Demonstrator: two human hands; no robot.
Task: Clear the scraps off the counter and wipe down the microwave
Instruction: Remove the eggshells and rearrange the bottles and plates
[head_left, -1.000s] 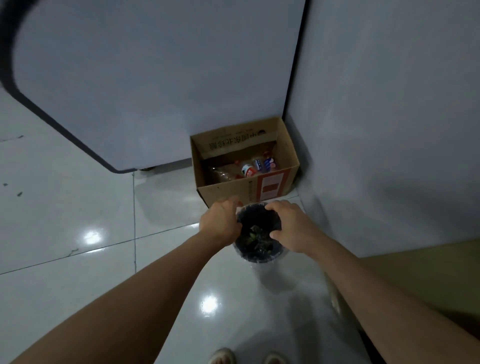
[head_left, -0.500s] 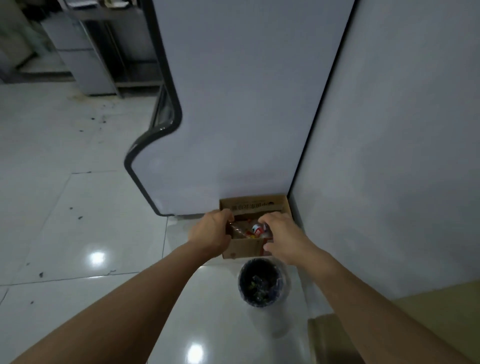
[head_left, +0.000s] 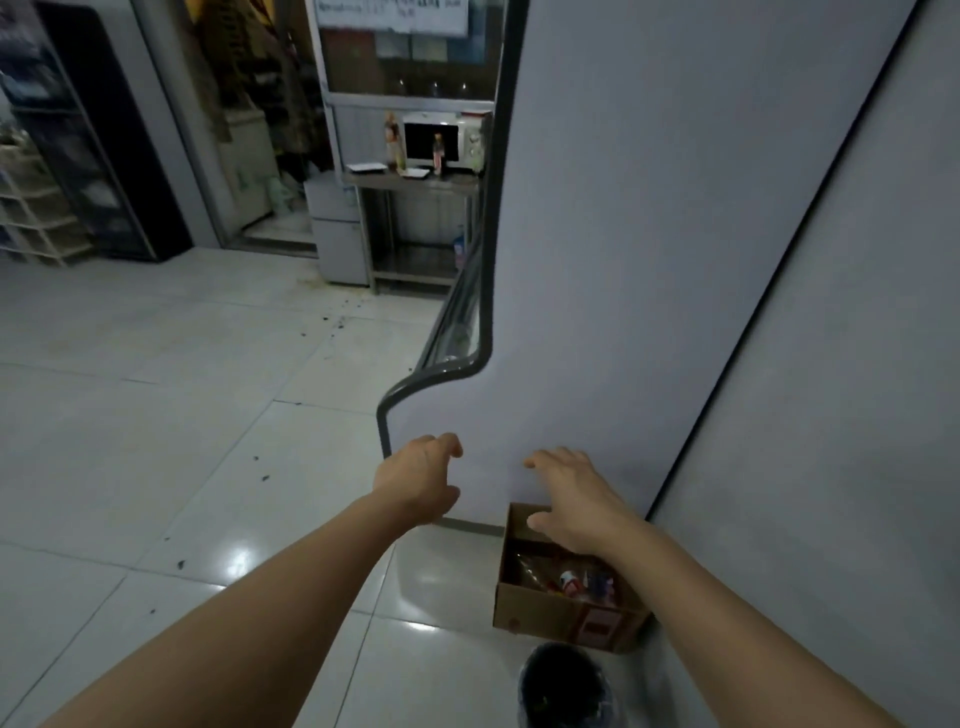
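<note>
Microwave (head_left: 439, 141) far off, upper centre of frame, on metal counter (head_left: 415, 182). Left hand (head_left: 418, 480) and right hand (head_left: 574, 499) mid-frame, fingers loose, holding nothing. Cardboard box (head_left: 540, 610) lower right; bin (head_left: 563, 686) at bottom edge.

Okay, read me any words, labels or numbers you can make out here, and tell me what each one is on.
No text can be read.
Sign above the microwave: lines of print, too blurred to read.
Box front: a red and white label, too small to read.
Bottles in the box: coloured labels, blurred.
Bottles by the microwave: labels too small to read.
</note>
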